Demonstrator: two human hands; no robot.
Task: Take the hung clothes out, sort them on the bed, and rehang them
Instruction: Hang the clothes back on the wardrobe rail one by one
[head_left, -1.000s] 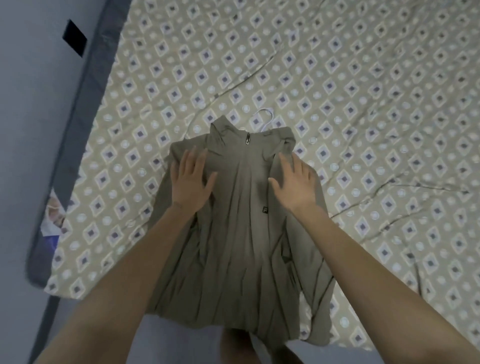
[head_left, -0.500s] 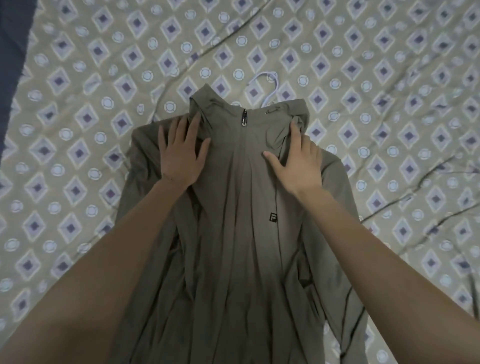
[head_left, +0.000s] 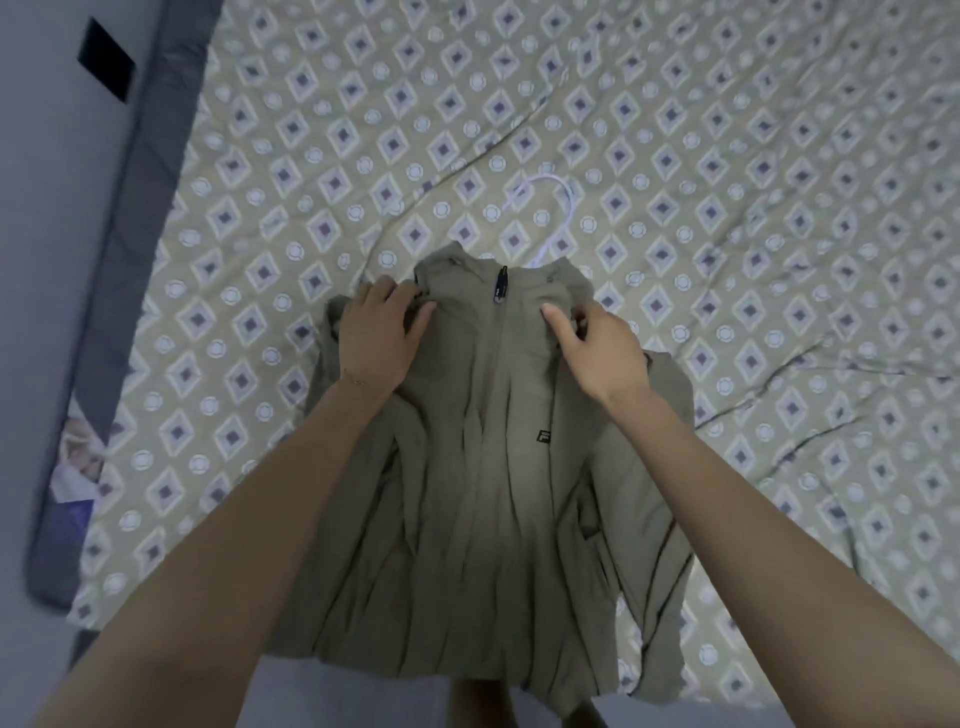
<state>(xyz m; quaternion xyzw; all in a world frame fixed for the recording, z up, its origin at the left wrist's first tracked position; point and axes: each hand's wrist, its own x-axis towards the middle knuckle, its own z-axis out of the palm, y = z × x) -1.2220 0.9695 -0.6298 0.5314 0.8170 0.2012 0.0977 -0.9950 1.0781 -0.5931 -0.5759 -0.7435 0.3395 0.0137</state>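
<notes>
Moved since half a second ago: both palms, then flat on the chest, now bunch cloth at the shoulders. Item: olive-grey zip-front fabric jacket (head_left: 488, 493), front up at the near edge of the beige diamond-patterned bed (head_left: 727, 156), hem hanging over that edge. Left grip (head_left: 376, 332): fingers curled into shoulder fabric beside the collar. Right grip (head_left: 597, 348): clamped on the opposite shoulder. Pale lilac plastic hanger (head_left: 550, 218): hook protrudes past the collar; shoulders probably held to work it free

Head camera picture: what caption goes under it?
Left hand and right hand pinch the shoulders of an olive-green zip jacket on a diamond-patterned beige bedsheet, white hanger hook above its collar.
</notes>
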